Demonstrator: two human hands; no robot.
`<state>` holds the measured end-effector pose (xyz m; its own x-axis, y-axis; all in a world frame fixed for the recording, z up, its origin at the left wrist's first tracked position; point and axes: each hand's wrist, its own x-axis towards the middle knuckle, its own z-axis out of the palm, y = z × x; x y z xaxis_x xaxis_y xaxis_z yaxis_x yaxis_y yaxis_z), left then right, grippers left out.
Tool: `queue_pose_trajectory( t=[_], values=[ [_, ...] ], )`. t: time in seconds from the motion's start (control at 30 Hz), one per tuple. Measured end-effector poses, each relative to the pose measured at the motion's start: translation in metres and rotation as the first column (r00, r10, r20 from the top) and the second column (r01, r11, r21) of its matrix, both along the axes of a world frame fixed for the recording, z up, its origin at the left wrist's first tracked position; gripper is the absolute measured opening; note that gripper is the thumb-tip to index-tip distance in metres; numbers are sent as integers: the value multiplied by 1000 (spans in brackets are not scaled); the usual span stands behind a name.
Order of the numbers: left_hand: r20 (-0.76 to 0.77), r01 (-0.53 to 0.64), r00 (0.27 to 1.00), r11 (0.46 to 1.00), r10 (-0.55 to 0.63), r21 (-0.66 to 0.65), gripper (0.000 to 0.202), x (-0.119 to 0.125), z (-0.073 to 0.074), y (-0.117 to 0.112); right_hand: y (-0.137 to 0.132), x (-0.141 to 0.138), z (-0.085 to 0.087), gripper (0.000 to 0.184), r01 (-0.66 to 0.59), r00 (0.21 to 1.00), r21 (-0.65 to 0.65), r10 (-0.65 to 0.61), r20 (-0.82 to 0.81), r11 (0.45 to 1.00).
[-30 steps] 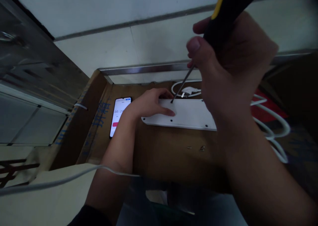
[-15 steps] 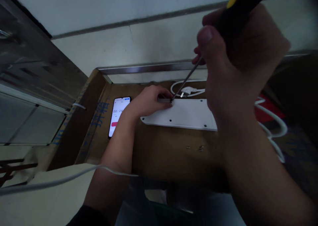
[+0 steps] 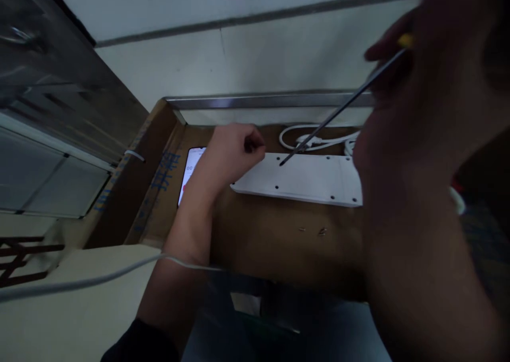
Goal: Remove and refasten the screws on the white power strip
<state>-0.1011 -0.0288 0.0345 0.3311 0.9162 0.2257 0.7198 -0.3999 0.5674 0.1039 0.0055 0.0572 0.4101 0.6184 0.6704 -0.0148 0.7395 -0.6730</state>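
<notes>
The right hand is closed tight on a long screwdriver, its tip at a hole in the white power strip on the cardboard, while the left hand curls in a fist at the strip's 10 o'clock end.

Legend: smartphone screen, just left of the left grip, reads "00", remaining digits hidden. Further left, blue printed characters on the cardboard flap, apparently Chinese, too blurred to read.
</notes>
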Motion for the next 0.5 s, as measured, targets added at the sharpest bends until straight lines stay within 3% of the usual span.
queue_pose_trajectory(
  t=[0.03,0.1,0.2,0.27,0.37,0.5],
  values=[
    [14,-38,999,999,38,2,11,-3,2,-14,-9,-8,0,24,64,998,83,-63,-18,994],
    [20,-39,999,999,40,-35,12,-7,-1,-48,-24,-23,-1,25,-107,990,42,103,93,993],
    [-8,175,984,982,-176,-67,17,-7,-19,-97,-35,-34,-4,26,-205,970,-38,208,125,978],
    [-24,239,970,970,-240,-53,20,-4,-37,-117,-35,-34,-5,25,-263,954,-72,271,125,962],
    [-46,293,954,955,-295,-36,24,2,-56,-128,-37,-31,-2,30,-346,922,-93,357,148,934],
    [-35,270,962,963,-270,5,25,10,-63,-123,-41,-29,1,36,-390,888,-145,413,201,909]
  ],
)
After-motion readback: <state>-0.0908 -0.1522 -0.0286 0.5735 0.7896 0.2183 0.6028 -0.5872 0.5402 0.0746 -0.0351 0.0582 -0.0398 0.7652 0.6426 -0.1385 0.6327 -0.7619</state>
